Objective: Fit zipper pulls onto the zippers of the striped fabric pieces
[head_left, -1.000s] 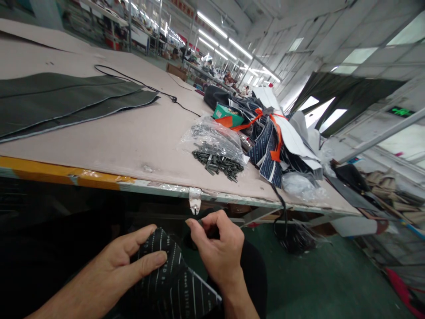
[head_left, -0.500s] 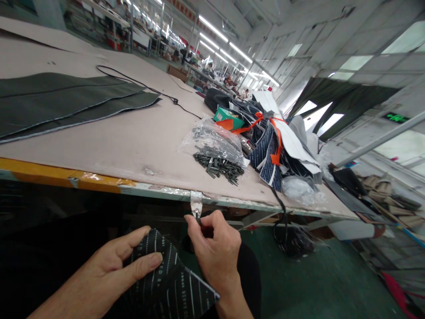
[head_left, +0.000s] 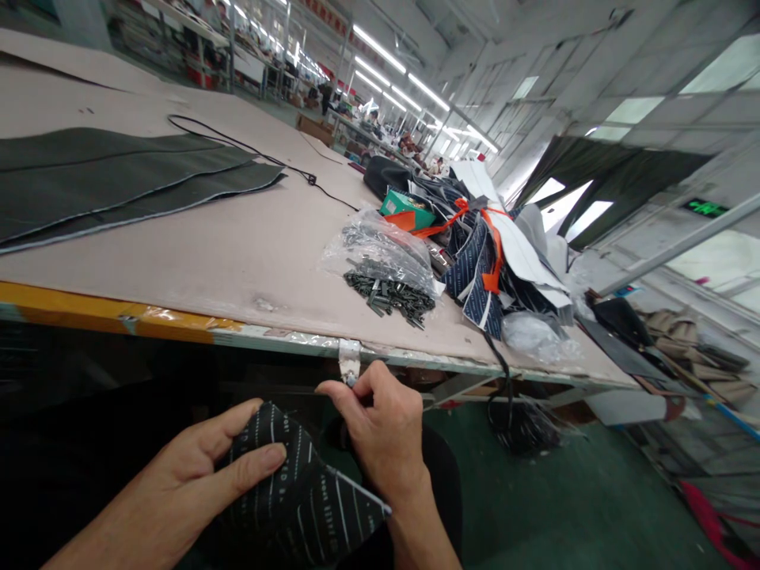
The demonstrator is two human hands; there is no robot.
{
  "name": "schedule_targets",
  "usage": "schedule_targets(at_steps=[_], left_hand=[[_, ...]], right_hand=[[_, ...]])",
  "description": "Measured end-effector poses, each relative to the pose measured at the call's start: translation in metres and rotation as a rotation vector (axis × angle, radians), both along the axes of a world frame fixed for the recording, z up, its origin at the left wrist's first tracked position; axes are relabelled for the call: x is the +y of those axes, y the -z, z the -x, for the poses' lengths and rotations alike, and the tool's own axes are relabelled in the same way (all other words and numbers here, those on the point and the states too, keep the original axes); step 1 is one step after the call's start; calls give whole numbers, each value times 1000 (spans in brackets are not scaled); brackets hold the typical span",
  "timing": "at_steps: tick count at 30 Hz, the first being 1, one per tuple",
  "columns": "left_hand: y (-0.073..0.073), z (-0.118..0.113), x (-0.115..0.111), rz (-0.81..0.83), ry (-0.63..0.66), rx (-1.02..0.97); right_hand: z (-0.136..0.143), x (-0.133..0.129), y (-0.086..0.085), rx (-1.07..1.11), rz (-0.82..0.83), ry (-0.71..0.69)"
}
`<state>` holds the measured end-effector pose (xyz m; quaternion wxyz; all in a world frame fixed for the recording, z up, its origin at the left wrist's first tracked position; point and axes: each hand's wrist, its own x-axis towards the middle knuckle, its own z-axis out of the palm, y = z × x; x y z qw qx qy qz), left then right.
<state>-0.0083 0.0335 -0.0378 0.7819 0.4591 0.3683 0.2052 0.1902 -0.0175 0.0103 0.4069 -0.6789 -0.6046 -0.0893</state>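
My left hand grips a piece of dark fabric printed with white lettering and dashed lines, thumb on top. One pale-edged corner of it points right, close to my right wrist. Just below the table's front edge, my right hand is closed in a pinch. Its fingertips meet the lower end of a whitish tab fixed to that edge. What the fingers hold there is hidden. Beyond the tab lies a heap of small dark metal pieces, partly under a clear plastic bag.
Dark panels lie on the left of the table. A black cord crosses behind. At the right are a green box, printed fabric bundles with orange strips, and a crumpled plastic bag. People work far behind.
My right hand has turned slightly and shifted a little left and up at the tab. The small dark piece visible at its fingertips is now hidden. My left hand keeps its hold on the fabric.
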Motion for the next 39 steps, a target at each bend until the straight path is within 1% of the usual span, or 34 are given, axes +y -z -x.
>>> schedule_targets(at_steps=[2, 3, 5, 7, 8, 9, 10, 12, 13, 15, 18, 21, 22, 25, 27, 29, 30, 31, 33, 35, 36, 37, 39], left_hand=[[-1, -1, 0, 8, 20, -5], [-2, -2, 0, 7, 29, -12], [-8, -5, -1, 11, 16, -14], [-16, -10, -3, -18, -23, 2], [-20, -12, -4, -40, -43, 20], [-24, -15, -6, -60, -53, 40], [-27, -18, -7, -83, -56, 53], [-30, -23, -10, -114, -52, 65], [-31, -26, -10, -119, -46, 66], [-30, -31, -11, -117, -30, 71], [-32, -40, -12, -137, 14, 104], [-38, -49, -14, -154, -1, 119], [-40, -51, -15, -124, -9, 106], [-42, -57, -15, 49, -45, 45], [-40, -58, -14, 149, -74, 20], [-37, -58, -15, 182, -70, 2], [-36, -57, -16, 174, -69, -10], [-35, -57, -17, 161, -74, -23], [-35, -55, -20, 166, -78, -49], [-35, -53, -21, 220, -75, -54], [-35, -52, -21, 248, -77, -52], [-34, -51, -20, 269, -87, -48], [-29, -49, -18, 292, -134, -43]], right_hand=[[-5, -2, -1, 142, 57, -34], [-9, -5, -2, 262, 88, -42], [-16, -16, -4, 593, 123, -86], [-20, -29, -5, 909, 150, -213], [-20, -35, -5, 1011, 184, -279], [-19, -40, -5, 1066, 230, -322], [-17, -45, -5, 1089, 278, -330], [-12, -49, -2, 1105, 336, -266], [-10, -50, 0, 1110, 333, -234], [-9, -50, 4, 1082, 304, -217], [-11, -51, 7, 928, 238, -250], [-15, -55, 7, 710, 107, -321], [-16, -56, 6, 630, 56, -360], [-15, -61, 5, 396, -47, -475], [-12, -62, 5, 319, -96, -469], [-10, -61, 6, 333, -161, -374], [-9, -59, 7, 379, -180, -320], [-9, -58, 8, 452, -177, -276], [-10, -55, 9, 667, -104, -238], [-11, -53, 11, 867, 12, -269], [-11, -51, 12, 908, 43, -298], [-11, -50, 12, 895, 43, -329], [-9, -48, 15, 761, -50, -408]])
